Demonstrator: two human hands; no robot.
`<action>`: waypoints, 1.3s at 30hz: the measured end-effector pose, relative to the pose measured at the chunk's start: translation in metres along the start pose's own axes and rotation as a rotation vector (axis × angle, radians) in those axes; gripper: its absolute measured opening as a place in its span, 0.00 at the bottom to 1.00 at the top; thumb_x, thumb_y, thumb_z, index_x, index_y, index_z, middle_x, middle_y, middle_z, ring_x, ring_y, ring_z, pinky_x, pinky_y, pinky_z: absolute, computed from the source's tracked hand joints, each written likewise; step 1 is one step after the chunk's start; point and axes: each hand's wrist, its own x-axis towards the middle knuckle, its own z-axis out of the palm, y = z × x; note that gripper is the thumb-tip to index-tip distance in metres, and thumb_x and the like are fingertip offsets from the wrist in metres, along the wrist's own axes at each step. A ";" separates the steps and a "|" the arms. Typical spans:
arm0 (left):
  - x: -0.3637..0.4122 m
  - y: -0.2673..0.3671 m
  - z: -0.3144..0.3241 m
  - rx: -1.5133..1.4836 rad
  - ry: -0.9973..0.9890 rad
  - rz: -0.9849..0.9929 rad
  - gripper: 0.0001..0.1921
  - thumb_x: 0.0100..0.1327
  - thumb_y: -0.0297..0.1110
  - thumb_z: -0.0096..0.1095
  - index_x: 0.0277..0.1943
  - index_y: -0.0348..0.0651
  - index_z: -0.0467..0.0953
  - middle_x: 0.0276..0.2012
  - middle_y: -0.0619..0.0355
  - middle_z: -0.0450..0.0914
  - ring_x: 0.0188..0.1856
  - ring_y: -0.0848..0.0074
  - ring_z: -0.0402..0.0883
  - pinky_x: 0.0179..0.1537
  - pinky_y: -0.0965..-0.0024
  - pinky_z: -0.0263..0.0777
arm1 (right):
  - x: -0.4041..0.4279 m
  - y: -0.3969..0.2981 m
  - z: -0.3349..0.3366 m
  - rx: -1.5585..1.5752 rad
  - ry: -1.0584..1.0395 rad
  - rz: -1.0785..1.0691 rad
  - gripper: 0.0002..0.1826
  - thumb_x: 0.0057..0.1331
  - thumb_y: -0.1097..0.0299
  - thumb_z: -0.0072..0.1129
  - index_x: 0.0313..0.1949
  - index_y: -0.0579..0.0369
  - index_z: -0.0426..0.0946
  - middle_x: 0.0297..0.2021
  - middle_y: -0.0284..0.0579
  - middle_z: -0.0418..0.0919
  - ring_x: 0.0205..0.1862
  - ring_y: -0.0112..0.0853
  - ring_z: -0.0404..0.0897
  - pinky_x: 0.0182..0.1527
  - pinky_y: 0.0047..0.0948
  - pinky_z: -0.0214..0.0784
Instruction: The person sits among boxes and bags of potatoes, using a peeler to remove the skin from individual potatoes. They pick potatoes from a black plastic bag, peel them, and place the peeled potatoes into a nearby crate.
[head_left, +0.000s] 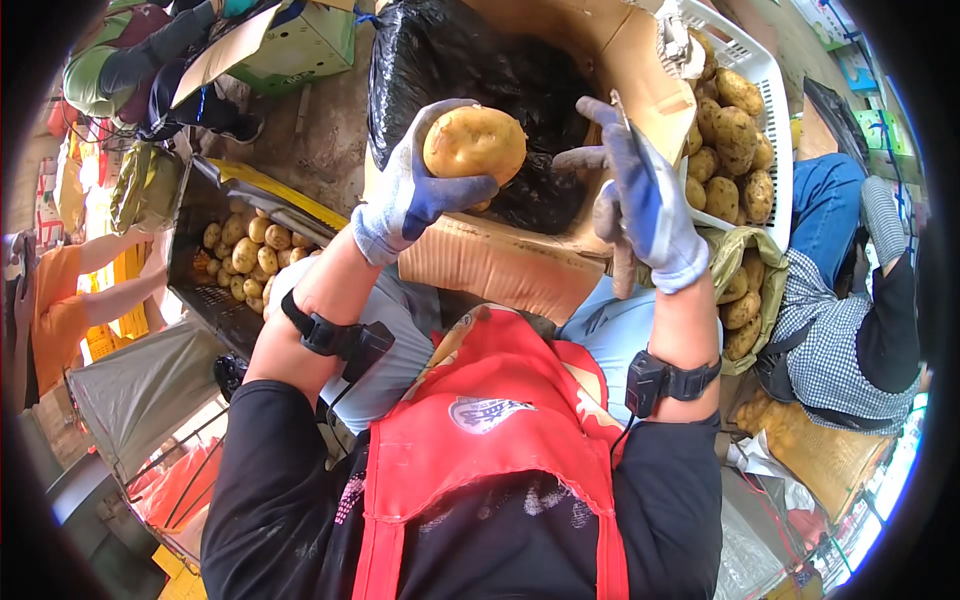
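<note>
My left hand (420, 176), in a grey and blue coated work glove, grips a large yellow potato (476, 142) above a cardboard box (502, 262). A bit of yellow, perhaps a second potato (481, 205), shows below its thumb. My right hand (637, 187), gloved alike, is at the box's right side with its fingers spread. A thin dark edge runs by its upper fingertips; what it is I cannot tell. Black plastic film (480, 60) lines the box and hides most of its inside.
To the right are a white plastic crate (780, 157) of potatoes and an olive sack (772, 300) holding more. A black crate (217, 315) with smaller potatoes lies left. A person in a checked garment (817, 345) sits right; others are at left. A green carton (300, 52) stands beyond.
</note>
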 end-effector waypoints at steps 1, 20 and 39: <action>0.000 -0.001 -0.002 -0.021 0.013 -0.007 0.40 0.49 0.27 0.80 0.65 0.41 0.66 0.55 0.54 0.77 0.57 0.70 0.78 0.54 0.66 0.79 | -0.002 -0.003 0.001 0.045 -0.018 0.005 0.36 0.75 0.41 0.47 0.69 0.58 0.61 0.42 0.51 0.83 0.17 0.22 0.73 0.21 0.20 0.65; -0.011 -0.018 0.005 0.360 0.057 0.207 0.38 0.48 0.27 0.82 0.63 0.41 0.69 0.54 0.55 0.78 0.55 0.73 0.79 0.59 0.70 0.73 | -0.015 0.024 0.040 0.110 -0.216 0.087 0.20 0.76 0.55 0.51 0.41 0.63 0.77 0.34 0.44 0.83 0.18 0.23 0.76 0.20 0.22 0.68; -0.008 -0.041 0.008 0.691 0.136 0.369 0.40 0.51 0.25 0.81 0.66 0.40 0.66 0.57 0.52 0.76 0.59 0.69 0.77 0.61 0.66 0.73 | -0.010 0.039 0.043 0.032 -0.170 0.055 0.19 0.78 0.57 0.46 0.35 0.61 0.74 0.26 0.41 0.80 0.15 0.23 0.73 0.18 0.23 0.65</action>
